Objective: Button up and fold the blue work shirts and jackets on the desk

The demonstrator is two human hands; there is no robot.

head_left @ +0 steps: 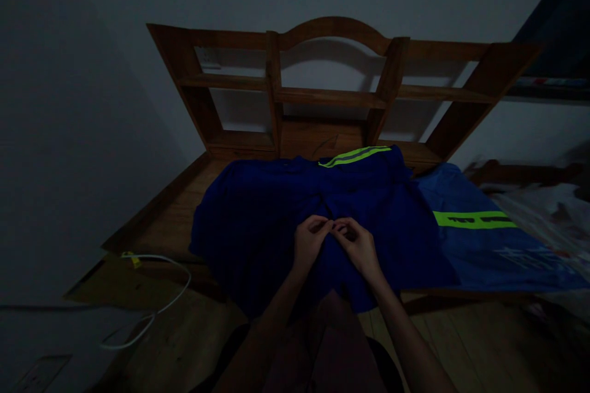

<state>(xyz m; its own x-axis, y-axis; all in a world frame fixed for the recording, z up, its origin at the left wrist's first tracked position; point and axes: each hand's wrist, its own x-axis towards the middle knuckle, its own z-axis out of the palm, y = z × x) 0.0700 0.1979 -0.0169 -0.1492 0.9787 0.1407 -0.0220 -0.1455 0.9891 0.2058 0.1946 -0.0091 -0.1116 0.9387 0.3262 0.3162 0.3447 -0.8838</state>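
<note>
A dark blue work jacket [258,221] with a neon yellow-green stripe lies spread on a wooden bed base [170,215]. My left hand [310,241] and my right hand [357,244] meet at the jacket's middle front. Both have their fingers curled in a pinch on the fabric, fingertips almost touching each other. What exactly sits between the fingertips is too dark to make out.
A second lighter blue garment [488,245] with a neon stripe lies to the right. A wooden headboard with shelves [332,92] stands behind. A white cable [157,301] loops over the wood at the left. Crumpled plastic [548,215] lies at the far right.
</note>
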